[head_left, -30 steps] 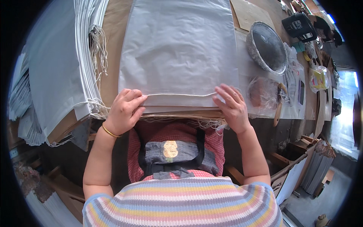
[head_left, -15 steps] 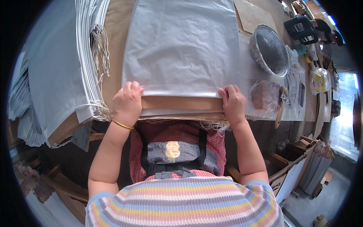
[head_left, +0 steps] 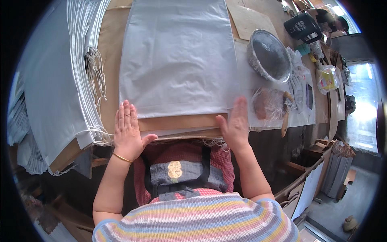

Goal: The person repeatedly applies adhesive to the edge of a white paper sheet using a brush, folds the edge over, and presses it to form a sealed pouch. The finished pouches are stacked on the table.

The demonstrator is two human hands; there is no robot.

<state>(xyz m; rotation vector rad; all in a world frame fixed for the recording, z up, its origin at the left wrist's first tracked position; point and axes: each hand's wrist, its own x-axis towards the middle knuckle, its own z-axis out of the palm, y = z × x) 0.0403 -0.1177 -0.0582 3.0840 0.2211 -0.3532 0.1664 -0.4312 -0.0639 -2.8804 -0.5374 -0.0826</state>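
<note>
A smooth silvery-grey sheet point(head_left: 177, 60) lies on the work table in front of me, its near edge running straight across between my hands. Below that edge shows a strip of brown board point(head_left: 183, 121). My left hand point(head_left: 129, 127) rests flat at the sheet's near left corner, fingers together and stretched forward, thumb out to the side. My right hand point(head_left: 236, 127) is at the near right corner with its fingers extended and slightly blurred; whether it presses on the sheet I cannot tell. Neither hand holds anything.
At the left stands a stack of grey-white bags point(head_left: 52, 76) with white cords point(head_left: 95, 72). On the right are a crusted basin point(head_left: 269, 56), a wooden-handled brush point(head_left: 286, 117), crumpled clear plastic point(head_left: 264, 103) and a black container point(head_left: 303, 27). Loose strings hang off the table's near edge.
Both hands have let go of the sheet's near edge and opened flat at its corners. The edge, raised in the grip before, now lies down. The whole view has shifted slightly.
</note>
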